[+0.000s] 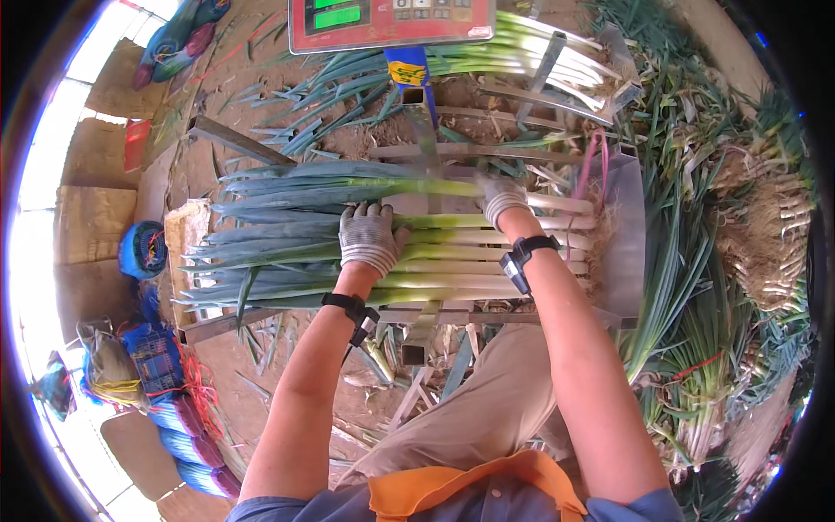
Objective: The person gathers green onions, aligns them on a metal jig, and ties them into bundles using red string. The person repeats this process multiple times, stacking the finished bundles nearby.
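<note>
A row of long green onions (456, 265) lies across a metal weighing frame (623, 228), leaves to the left and white, rooted ends to the right. My left hand (370, 238), in a grey knit glove, rests on the leaves near the middle, fingers pointing away from me and the thumb apart. Beyond and to the right, my gloved right hand (503, 194) is at the pale stalk of a far onion. Motion blur hides its fingers, so its grip is unclear. A pink tie (590, 163) loops near the rooted ends.
A red scale display (391, 26) stands on a blue post (409, 72) at the far side. More onions (535, 52) lie behind it on another metal rack. Onion heaps (704, 372) fill the right. Blue twine rolls (189, 437) and cardboard (98, 222) line the left.
</note>
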Motion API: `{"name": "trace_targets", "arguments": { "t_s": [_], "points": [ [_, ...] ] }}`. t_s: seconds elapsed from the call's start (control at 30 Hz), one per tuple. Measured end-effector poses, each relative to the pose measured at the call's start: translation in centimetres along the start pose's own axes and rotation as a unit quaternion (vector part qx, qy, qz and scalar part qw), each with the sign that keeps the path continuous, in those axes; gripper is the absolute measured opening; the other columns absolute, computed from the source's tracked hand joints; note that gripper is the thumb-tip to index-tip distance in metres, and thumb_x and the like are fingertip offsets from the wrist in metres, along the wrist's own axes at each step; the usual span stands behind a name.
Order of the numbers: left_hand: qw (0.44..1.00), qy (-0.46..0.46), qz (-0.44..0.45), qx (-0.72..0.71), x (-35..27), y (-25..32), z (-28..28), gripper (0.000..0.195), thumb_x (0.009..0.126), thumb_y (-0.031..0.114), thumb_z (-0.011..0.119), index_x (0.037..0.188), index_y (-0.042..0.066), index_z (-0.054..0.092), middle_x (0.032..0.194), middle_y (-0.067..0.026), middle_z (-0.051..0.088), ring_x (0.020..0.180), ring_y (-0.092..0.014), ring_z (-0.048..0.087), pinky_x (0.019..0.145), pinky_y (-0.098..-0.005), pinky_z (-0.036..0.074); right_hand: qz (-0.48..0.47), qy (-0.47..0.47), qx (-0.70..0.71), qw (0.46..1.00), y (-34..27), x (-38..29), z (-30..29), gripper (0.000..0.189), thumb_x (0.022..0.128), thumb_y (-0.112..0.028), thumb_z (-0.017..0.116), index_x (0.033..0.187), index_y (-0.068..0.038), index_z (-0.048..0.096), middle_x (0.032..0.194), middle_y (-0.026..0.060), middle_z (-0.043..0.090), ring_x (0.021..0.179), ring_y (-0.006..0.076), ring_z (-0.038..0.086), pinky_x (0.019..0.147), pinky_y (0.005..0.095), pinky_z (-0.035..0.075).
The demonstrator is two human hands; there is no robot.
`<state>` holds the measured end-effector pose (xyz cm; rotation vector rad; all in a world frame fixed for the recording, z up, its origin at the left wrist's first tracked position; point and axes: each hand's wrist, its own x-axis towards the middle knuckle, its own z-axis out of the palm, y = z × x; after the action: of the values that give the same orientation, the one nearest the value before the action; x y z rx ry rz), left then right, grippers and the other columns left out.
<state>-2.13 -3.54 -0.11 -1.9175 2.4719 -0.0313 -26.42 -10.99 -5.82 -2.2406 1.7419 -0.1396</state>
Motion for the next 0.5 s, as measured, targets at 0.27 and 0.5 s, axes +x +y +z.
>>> {"name": "trace_targets", "arguments": {
  "t_s": [0.27,0.5],
  "points": [
    [1.000,-0.027,-0.012,0.003,0.7,1.0,-0.9,0.050,0.076,0.038,0.061,0.117,0.009,0.056,0.107,-0.0130,0.061,0.103,-0.030,0.056,0.092,-0.0451,0.038,0.153,-0.056,0.085,0.983,-1.0,1.3,0.9,0.025,0.086,-0.021,0.051,0.099,-0.007,0.066,0.101,0.0164,0.066,0.092,0.0338,0.063,0.073,0.0426,0.050],
    [0.998,-0.052,-0.013,0.035,1.3,1.5,-0.5,0.070,0.078,0.039,0.059,0.136,0.004,0.040,0.110,-0.0171,0.061,0.110,-0.033,0.054,0.092,-0.0459,0.038,0.060,-0.026,-0.019,0.998,2.4,-0.6,-1.7,0.039,0.094,-0.029,0.036,0.115,-0.004,0.058,0.119,0.0173,0.058,0.104,0.0314,0.059,0.086,0.0393,0.048]
  ]
}}
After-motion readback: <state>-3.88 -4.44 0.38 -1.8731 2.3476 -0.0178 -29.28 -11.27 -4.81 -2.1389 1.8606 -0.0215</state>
